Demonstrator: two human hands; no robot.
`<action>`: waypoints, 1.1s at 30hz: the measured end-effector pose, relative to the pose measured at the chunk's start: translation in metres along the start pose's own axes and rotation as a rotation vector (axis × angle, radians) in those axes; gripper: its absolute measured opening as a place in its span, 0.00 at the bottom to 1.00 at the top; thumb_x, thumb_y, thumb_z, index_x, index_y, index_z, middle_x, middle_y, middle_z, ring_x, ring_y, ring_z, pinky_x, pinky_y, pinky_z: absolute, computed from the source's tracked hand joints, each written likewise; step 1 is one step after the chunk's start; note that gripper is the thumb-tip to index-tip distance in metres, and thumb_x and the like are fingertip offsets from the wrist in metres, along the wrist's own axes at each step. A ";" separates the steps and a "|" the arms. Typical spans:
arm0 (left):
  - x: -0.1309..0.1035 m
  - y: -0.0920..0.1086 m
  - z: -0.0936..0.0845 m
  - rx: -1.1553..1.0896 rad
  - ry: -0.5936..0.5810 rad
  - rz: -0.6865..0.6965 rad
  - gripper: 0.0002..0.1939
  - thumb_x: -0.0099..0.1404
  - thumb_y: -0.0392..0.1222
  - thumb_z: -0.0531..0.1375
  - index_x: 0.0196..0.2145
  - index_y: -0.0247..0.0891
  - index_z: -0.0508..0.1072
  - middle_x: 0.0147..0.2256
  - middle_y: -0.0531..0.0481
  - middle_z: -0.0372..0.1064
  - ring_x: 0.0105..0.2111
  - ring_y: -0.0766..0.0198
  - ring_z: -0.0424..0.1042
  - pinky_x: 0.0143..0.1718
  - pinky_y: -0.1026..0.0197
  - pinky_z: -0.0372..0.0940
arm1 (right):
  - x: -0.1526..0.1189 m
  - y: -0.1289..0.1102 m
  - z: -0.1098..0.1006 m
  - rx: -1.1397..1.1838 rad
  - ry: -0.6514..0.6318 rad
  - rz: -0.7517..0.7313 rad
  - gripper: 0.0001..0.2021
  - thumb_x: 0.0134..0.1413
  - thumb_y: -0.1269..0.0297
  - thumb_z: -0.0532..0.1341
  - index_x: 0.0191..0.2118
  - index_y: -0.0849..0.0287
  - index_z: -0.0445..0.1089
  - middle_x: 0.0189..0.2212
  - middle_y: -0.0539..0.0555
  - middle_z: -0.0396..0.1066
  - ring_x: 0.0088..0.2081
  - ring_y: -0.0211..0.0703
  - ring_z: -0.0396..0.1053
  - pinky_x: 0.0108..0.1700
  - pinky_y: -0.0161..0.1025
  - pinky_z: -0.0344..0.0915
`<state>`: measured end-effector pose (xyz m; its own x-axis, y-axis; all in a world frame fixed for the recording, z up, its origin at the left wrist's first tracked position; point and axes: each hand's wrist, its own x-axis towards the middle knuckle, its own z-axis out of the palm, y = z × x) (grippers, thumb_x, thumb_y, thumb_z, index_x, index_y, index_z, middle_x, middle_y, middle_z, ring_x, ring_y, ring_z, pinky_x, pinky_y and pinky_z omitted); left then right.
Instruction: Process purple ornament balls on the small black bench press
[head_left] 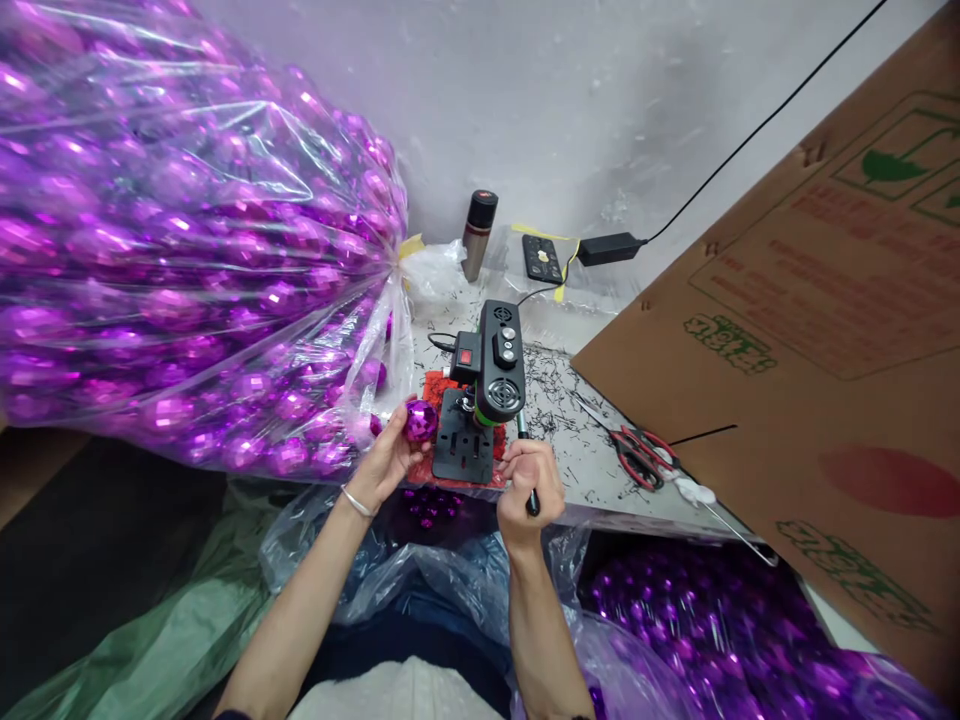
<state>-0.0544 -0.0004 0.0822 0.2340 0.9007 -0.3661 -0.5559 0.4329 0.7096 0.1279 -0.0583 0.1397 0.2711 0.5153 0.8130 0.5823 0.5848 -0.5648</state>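
Observation:
My left hand (388, 455) is closed around a shiny faceted purple bauble (421, 421), held at the left edge of a small black bench machine (500, 360). The machine has a flat slotted base plate (457, 455), a red switch and round vents on its head. My right hand (531, 485) grips the black-ended lever handle (533, 502) on the machine's right side. Under the base lies a red mat (441, 383), partly covered. The fingertips behind the bauble are partly hidden.
A huge clear bag (187, 270) of purple baubles fills the left. A cardboard box (810, 330) leans in at right, near red-handled scissors (645, 457). A flask (478, 232), phone (541, 258) and power adapter (611, 248) stand behind. Black scraps litter the table (574, 470). More baubles (705, 610) lie below.

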 end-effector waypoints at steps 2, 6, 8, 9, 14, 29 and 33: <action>0.000 -0.001 0.002 0.016 0.013 -0.019 0.26 0.66 0.54 0.70 0.58 0.45 0.73 0.37 0.53 0.78 0.24 0.71 0.75 0.20 0.72 0.67 | 0.001 -0.001 0.000 0.006 -0.001 0.000 0.17 0.69 0.72 0.52 0.26 0.55 0.62 0.21 0.46 0.63 0.28 0.38 0.69 0.31 0.37 0.63; 0.003 -0.002 0.008 0.010 0.047 0.009 0.26 0.69 0.58 0.66 0.59 0.44 0.73 0.40 0.49 0.78 0.32 0.65 0.81 0.31 0.67 0.76 | 0.009 -0.005 -0.001 -0.002 -0.005 0.026 0.17 0.69 0.72 0.52 0.26 0.55 0.62 0.22 0.47 0.64 0.28 0.38 0.68 0.31 0.38 0.62; 0.006 -0.005 0.009 0.024 0.052 0.041 0.26 0.71 0.59 0.62 0.61 0.46 0.71 0.45 0.47 0.79 0.37 0.62 0.82 0.36 0.63 0.78 | 0.016 -0.009 -0.001 -0.002 -0.007 0.040 0.17 0.69 0.73 0.53 0.26 0.55 0.62 0.23 0.47 0.64 0.28 0.37 0.68 0.31 0.38 0.61; 0.008 -0.007 0.010 0.054 0.056 0.055 0.27 0.71 0.59 0.62 0.63 0.47 0.70 0.47 0.46 0.79 0.38 0.61 0.82 0.37 0.62 0.78 | 0.019 -0.011 -0.001 -0.001 -0.007 0.049 0.17 0.69 0.72 0.53 0.26 0.55 0.62 0.23 0.47 0.64 0.28 0.37 0.67 0.31 0.38 0.61; 0.020 -0.026 0.013 0.361 0.121 0.200 0.35 0.64 0.55 0.69 0.65 0.43 0.68 0.51 0.44 0.79 0.48 0.57 0.80 0.50 0.55 0.76 | 0.030 -0.017 -0.001 -0.002 -0.020 0.077 0.17 0.70 0.71 0.54 0.26 0.55 0.62 0.22 0.46 0.63 0.27 0.37 0.66 0.31 0.38 0.61; 0.018 -0.046 0.009 1.195 -0.067 0.690 0.29 0.68 0.53 0.67 0.62 0.41 0.70 0.57 0.38 0.76 0.57 0.49 0.76 0.59 0.46 0.70 | 0.022 -0.013 -0.006 -0.012 -0.062 0.022 0.15 0.67 0.75 0.53 0.27 0.55 0.62 0.25 0.48 0.66 0.28 0.36 0.66 0.32 0.37 0.62; 0.018 -0.047 0.007 1.271 -0.131 0.772 0.29 0.69 0.52 0.66 0.64 0.43 0.68 0.57 0.38 0.75 0.58 0.48 0.75 0.59 0.44 0.70 | 0.019 -0.011 -0.006 -0.025 -0.060 0.014 0.15 0.68 0.74 0.53 0.28 0.55 0.63 0.24 0.48 0.65 0.28 0.37 0.66 0.31 0.38 0.62</action>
<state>-0.0181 -0.0047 0.0466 0.3197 0.8841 0.3410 0.4596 -0.4593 0.7601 0.1315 -0.0589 0.1627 0.2335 0.5600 0.7949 0.5980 0.5619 -0.5716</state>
